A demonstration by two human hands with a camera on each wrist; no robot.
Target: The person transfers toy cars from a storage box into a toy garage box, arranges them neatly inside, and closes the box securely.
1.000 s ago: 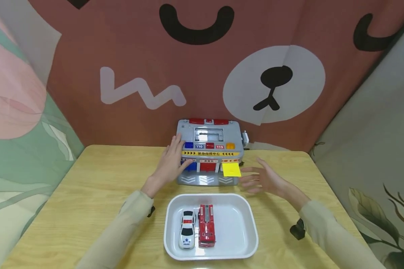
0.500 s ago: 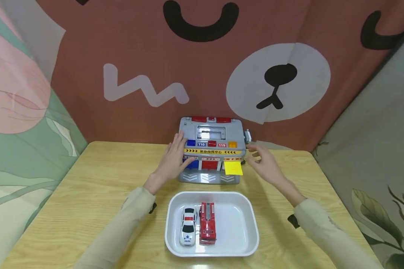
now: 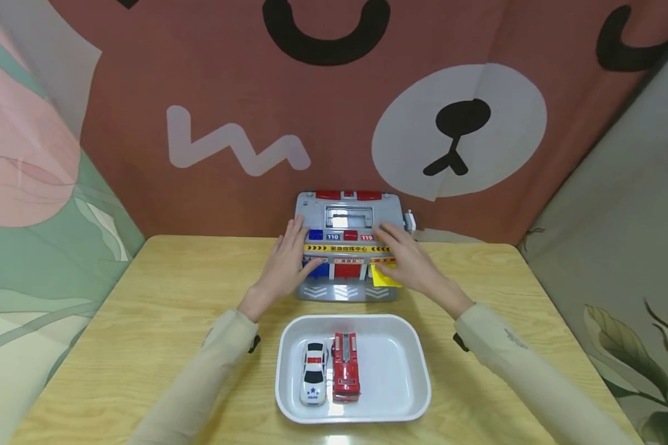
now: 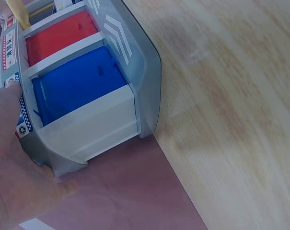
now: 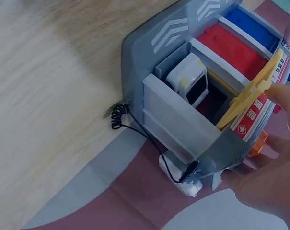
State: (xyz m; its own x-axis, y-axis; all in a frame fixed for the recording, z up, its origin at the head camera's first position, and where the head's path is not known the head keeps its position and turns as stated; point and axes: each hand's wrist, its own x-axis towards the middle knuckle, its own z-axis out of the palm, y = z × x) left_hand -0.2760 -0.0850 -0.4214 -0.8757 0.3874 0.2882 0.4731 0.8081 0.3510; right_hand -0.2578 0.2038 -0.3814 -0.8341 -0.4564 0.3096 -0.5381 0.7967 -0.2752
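Your left hand (image 3: pixel 281 266) is spread against the left side of the toy garage (image 3: pixel 347 249), at the back of the table (image 3: pixel 200 296). Your right hand (image 3: pixel 414 262) is spread over its right front, by the lifted yellow door (image 5: pixel 250 96). A white toy car (image 5: pixel 189 79) sits inside there.

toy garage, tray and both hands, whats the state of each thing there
Toy garage, upright
Blue door, closed
Red door, closed
Yellow door, raised open
White toy vehicle, inside open bay
White tray, holding two vehicles
Toy police car, wheels down
Toy fire truck, wheels down
Left hand, resting against garage
Right hand, at the yellow door
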